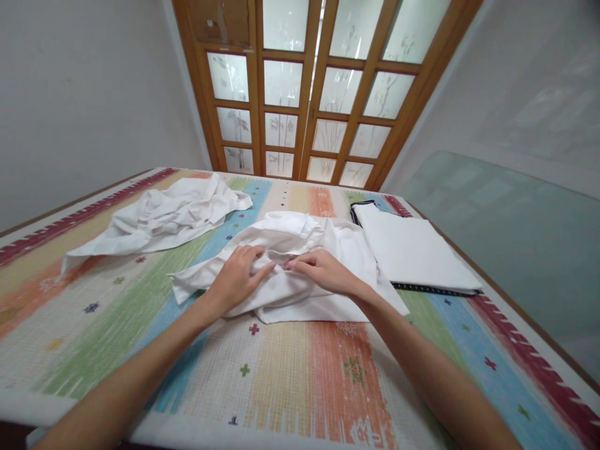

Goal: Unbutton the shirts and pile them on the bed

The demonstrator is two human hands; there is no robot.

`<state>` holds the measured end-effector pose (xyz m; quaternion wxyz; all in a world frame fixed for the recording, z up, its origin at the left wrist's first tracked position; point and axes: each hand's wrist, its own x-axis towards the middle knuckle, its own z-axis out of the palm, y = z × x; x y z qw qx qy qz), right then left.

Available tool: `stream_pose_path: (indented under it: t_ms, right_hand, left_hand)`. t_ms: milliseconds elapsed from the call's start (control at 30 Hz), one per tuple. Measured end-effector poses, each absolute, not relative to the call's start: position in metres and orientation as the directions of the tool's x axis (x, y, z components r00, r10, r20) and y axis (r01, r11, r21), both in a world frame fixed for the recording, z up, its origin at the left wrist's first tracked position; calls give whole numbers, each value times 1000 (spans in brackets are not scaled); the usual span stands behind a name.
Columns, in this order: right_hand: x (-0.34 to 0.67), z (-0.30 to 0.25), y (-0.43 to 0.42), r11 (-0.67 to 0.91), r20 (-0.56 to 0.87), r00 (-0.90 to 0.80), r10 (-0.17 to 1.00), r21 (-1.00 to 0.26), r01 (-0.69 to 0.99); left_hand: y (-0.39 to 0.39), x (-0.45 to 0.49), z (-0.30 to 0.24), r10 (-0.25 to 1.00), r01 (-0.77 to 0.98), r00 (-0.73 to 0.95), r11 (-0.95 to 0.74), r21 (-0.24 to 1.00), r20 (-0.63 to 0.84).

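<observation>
A crumpled white garment (337,240), perhaps a shirt, lies spread in front of me on the patterned table cover (285,369). Both hands are at its middle, close together. My left hand (241,275) has its fingers bent, with thumb and forefinger gripping a fold of the cloth. Just to the right, my right hand (319,267) pinches the cloth at the same opening or edge. Whatever small detail sits between the fingertips is too hidden to make out. One loose corner of the garment points left, past my left wrist.
A second crumpled white cloth (164,215) lies at the back left. On the right rests a folded stack of white cloth (417,250) with a dark dotted edge under it. Behind the table stand wood-framed glass doors (300,87), with a pale green panel (506,237) to the right.
</observation>
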<state>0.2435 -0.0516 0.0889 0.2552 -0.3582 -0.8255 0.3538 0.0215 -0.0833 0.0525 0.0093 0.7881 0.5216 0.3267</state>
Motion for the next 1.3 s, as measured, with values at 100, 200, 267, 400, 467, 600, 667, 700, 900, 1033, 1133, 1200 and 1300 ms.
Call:
stream_pose_path:
  t_ms: [100,200,267,400,467,600,667,700,900,1033,1133,1200,1300]
  right_hand:
    - [238,83,-52,495,177,-634,753,-787,368]
    - [234,80,-53,481,183,-612,770,-796,367]
    - [233,80,-54,462,180,-607,774,-816,348]
    - [229,76,-57,406,117,-642,758,-854,324]
    - [227,72,-60,391,92,-633,769,-850,352]
    - [221,66,-62,359,94,-578,811,-859,364]
    - [220,65,-62,347,103,-584,805,-880,324]
    - [219,66,-63,339,107,-594,797,-893,295]
    - [220,73,-66,408,202,-604,771,-885,224]
    - [218,70,-68,440,232,-588,774,-866,238]
    - [215,64,-69,472,246,-578,778,-836,279]
    - [213,59,-70,523,277,-575,770,-790,320]
    - [211,55,-71,582,315,-573,756,-725,369]
  left_hand:
    - [-82,20,54,892,845,141,-334,417,428]
    - [-82,18,58,928,855,98,-264,447,360]
    - [-84,17,59,937,826,108,-271,495,332]
    - [-91,23,60,932,707,174,-343,618,318]
    - [-96,28,60,915,668,198,-389,635,352]
    - [-106,36,59,868,636,243,-479,605,432]
    - [-108,39,60,857,633,247,-496,595,452]
    - [-108,39,60,857,635,240,-494,594,456]
    - [-101,35,58,883,632,272,-463,621,382]
    - [-98,30,57,885,535,342,-460,709,317]
    - [-98,29,58,895,486,348,-426,763,278]
    - [-99,29,59,908,489,331,-397,777,255]
    - [-100,29,59,921,510,315,-368,777,230]
